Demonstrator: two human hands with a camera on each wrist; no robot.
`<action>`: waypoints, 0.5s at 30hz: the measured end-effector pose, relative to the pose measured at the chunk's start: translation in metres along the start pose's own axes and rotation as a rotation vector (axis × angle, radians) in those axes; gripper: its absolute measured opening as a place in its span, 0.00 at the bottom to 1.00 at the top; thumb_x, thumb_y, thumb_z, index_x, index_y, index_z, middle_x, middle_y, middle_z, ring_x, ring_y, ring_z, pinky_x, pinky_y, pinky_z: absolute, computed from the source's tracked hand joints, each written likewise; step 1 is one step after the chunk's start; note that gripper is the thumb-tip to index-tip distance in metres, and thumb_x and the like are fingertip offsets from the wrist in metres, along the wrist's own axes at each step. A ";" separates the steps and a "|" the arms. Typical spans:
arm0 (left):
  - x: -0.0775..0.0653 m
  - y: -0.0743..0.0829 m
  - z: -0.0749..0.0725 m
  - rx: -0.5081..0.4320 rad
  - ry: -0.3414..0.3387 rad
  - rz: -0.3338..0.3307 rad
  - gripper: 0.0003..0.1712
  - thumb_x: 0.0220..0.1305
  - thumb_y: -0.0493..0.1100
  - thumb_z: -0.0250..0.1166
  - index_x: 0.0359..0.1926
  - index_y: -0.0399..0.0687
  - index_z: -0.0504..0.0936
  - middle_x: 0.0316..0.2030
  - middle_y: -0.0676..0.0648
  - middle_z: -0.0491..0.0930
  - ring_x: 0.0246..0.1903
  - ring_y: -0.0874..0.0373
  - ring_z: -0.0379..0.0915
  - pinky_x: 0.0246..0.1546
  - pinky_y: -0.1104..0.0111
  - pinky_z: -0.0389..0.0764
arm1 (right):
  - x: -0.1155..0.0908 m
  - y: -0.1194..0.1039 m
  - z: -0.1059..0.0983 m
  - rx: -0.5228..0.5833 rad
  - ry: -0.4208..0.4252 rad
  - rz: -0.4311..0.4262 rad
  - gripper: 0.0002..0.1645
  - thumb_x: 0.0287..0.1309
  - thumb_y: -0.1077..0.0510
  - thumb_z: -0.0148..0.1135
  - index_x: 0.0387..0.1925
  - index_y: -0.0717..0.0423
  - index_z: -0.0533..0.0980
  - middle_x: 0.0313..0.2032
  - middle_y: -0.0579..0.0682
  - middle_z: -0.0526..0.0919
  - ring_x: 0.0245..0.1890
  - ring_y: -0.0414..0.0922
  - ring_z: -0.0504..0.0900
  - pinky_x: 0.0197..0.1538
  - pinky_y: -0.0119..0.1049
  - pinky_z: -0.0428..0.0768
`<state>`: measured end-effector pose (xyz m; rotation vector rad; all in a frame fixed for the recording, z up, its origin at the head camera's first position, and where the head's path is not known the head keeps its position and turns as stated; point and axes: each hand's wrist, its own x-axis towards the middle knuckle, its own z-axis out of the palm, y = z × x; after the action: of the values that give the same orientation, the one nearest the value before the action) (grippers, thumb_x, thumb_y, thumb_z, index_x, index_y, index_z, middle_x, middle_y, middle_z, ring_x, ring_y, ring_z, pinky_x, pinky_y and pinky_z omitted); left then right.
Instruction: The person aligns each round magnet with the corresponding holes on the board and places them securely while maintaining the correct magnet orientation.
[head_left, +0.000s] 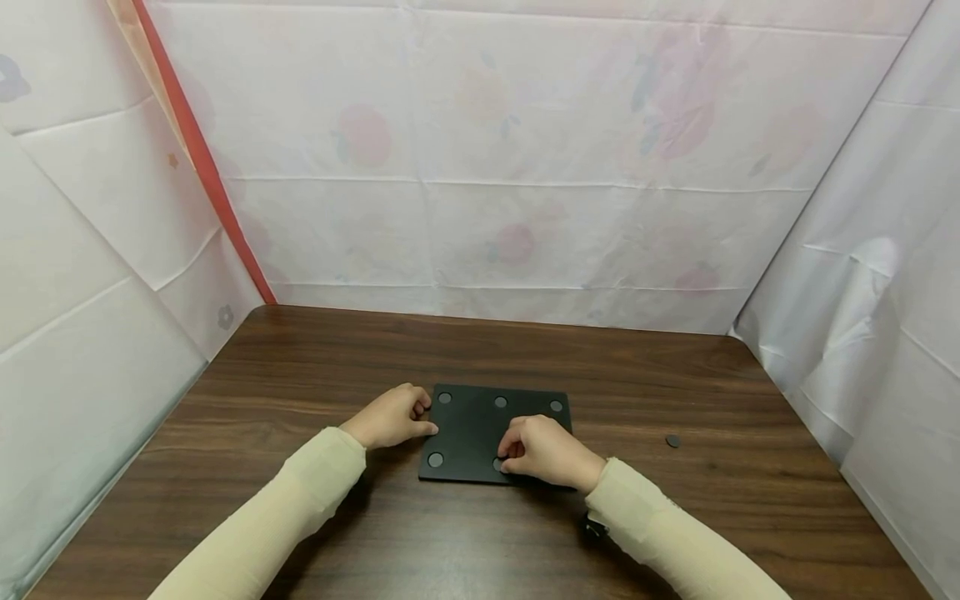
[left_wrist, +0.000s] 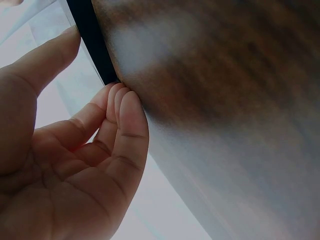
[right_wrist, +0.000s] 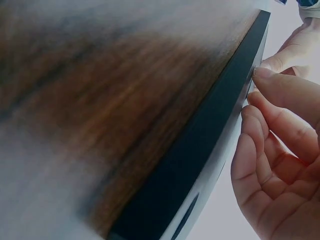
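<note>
A flat black rectangular board [head_left: 472,425] lies on the table, with round grey discs in circular recesses along its far and near sides. My left hand [head_left: 393,415] rests at its left edge. In the left wrist view the thumb touches the upper edge and the bent fingers sit against the board's side. My right hand [head_left: 546,451] is over the near side, thumb and forefinger pinching a small round disc [head_left: 498,464] at the middle recess. Most of that disc is hidden by the fingertips. The board's near right corner is largely covered by the right hand.
A loose dark disc [head_left: 672,441] lies on the brown wooden table [head_left: 337,350], right of the board. Pale patterned cloth [head_left: 480,167] hangs behind the table and at both sides. A red strip [head_left: 202,158] runs down the back left corner.
</note>
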<state>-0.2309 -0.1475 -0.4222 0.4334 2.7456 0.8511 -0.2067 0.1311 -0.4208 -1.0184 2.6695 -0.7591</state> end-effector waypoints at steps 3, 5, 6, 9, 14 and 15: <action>0.000 0.000 0.000 0.000 0.000 -0.001 0.24 0.60 0.45 0.71 0.52 0.36 0.77 0.44 0.44 0.76 0.43 0.54 0.74 0.49 0.58 0.78 | 0.000 -0.001 0.000 -0.003 0.000 0.002 0.04 0.53 0.59 0.73 0.33 0.52 0.85 0.32 0.41 0.80 0.28 0.30 0.76 0.33 0.25 0.77; -0.001 0.000 0.000 0.000 0.000 -0.002 0.24 0.60 0.45 0.72 0.52 0.36 0.77 0.44 0.44 0.76 0.43 0.54 0.74 0.49 0.58 0.78 | -0.001 -0.002 -0.001 -0.001 -0.002 0.003 0.04 0.53 0.59 0.73 0.33 0.52 0.85 0.32 0.42 0.80 0.28 0.31 0.76 0.33 0.25 0.77; -0.001 0.001 0.001 0.002 0.001 -0.003 0.24 0.60 0.45 0.72 0.52 0.36 0.77 0.44 0.44 0.76 0.43 0.54 0.73 0.49 0.58 0.78 | -0.001 -0.002 -0.001 -0.001 -0.003 0.004 0.04 0.53 0.59 0.73 0.33 0.52 0.85 0.32 0.42 0.80 0.28 0.31 0.76 0.34 0.25 0.77; -0.001 0.001 0.001 0.005 0.001 -0.005 0.24 0.59 0.45 0.72 0.51 0.36 0.77 0.44 0.44 0.76 0.43 0.54 0.73 0.49 0.58 0.78 | -0.001 -0.002 -0.001 -0.001 -0.004 0.003 0.04 0.53 0.59 0.73 0.33 0.52 0.85 0.32 0.42 0.80 0.28 0.31 0.76 0.34 0.25 0.77; 0.000 0.000 0.001 0.006 0.002 -0.004 0.24 0.59 0.45 0.72 0.51 0.37 0.77 0.44 0.44 0.76 0.43 0.55 0.73 0.49 0.58 0.78 | -0.001 -0.002 -0.001 0.001 -0.006 0.003 0.04 0.53 0.59 0.73 0.33 0.52 0.85 0.32 0.42 0.80 0.28 0.31 0.76 0.34 0.25 0.77; 0.000 0.000 0.002 0.006 0.002 -0.004 0.24 0.59 0.45 0.72 0.51 0.37 0.77 0.44 0.44 0.76 0.43 0.55 0.73 0.49 0.59 0.78 | -0.002 -0.002 -0.001 0.001 -0.005 0.002 0.04 0.54 0.59 0.73 0.34 0.52 0.85 0.32 0.42 0.80 0.28 0.31 0.76 0.34 0.25 0.78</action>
<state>-0.2303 -0.1469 -0.4234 0.4288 2.7505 0.8424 -0.2048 0.1313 -0.4192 -1.0165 2.6644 -0.7567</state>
